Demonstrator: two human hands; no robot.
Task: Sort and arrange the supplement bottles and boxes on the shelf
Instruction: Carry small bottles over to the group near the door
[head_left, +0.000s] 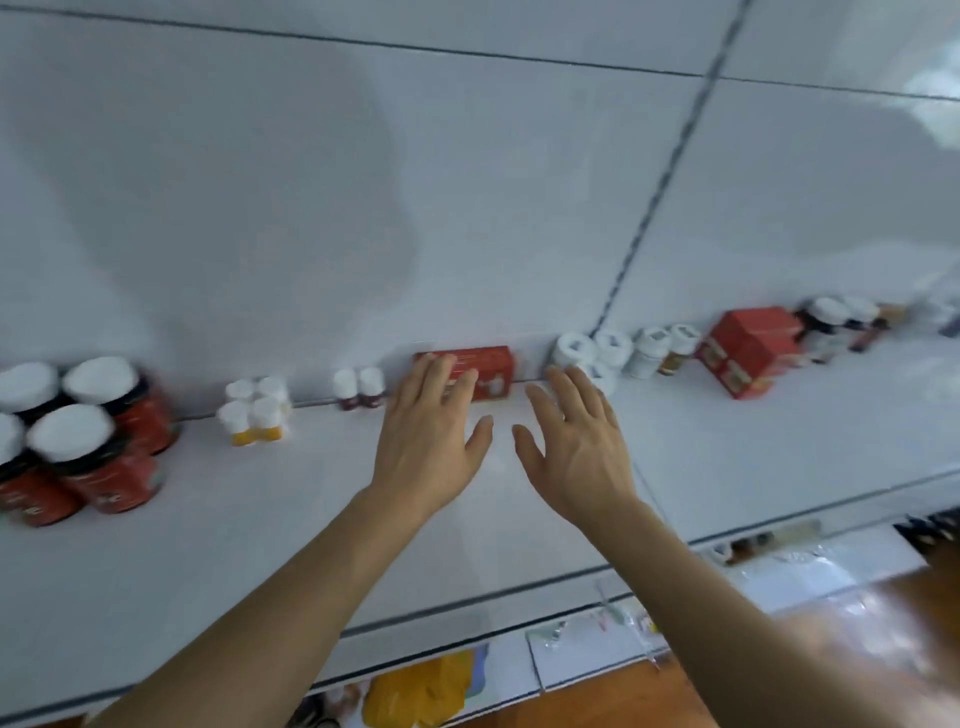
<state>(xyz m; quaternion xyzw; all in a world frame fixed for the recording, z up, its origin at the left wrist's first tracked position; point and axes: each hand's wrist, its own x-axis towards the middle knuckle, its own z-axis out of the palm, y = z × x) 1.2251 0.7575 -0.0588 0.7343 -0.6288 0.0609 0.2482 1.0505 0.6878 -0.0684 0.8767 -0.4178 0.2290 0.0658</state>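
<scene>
Shelf (519, 493), white, items along the back wall. Well left of the hands: red-labelled jars (98, 441), white caps; likely heavy, smooth, best gripped round the body. Nearer: small yellow bottles (254, 410), two dark vials (361, 388), probably light and easily toppled. Left hand (431, 436): released, fingers straight, over the red box (485, 371); contact unclear. Box: stiff card, take by its sides. Right hand (576, 441): released, fingers spread, beside white bottles (592, 353).

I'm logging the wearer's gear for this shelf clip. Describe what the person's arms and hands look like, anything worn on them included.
Both forearms are bare as far as the frame shows, with no sleeves in view. The left hand and right hand wear no gloves, and no rings, watch, bracelets or markings are visible on either. The picture is slightly blurred, so fine details cannot be ruled out.
</scene>
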